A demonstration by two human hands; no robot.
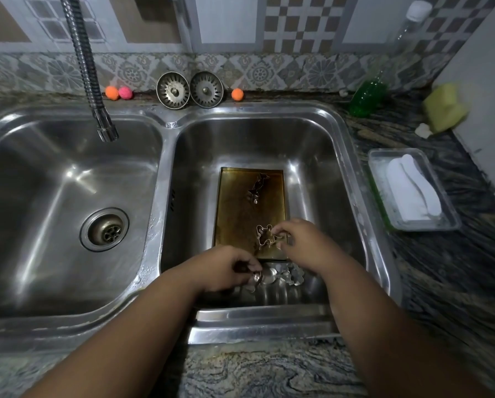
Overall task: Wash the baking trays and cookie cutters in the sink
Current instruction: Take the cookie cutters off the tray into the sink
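Observation:
A brown-stained baking tray (235,214) lies flat in the right sink basin (321,156). One metal cookie cutter (256,186) rests on the tray's far half. My right hand (303,242) pinches an animal-shaped cookie cutter (265,235) just above the tray's near end. A second, shiny metal tray (275,294) sits in the basin's near part with several small cutters (289,275) on it. My left hand (226,268) pinches a small round cutter (256,277) over that tray.
The left basin (68,225) has an open drain, and the flexible tap (102,122) hangs over it. Two strainer plugs (190,89) and small coloured balls lean at the back ledge. A green soap bottle (367,96), a yellow sponge (444,107) and a clear container (413,191) stand on the right counter.

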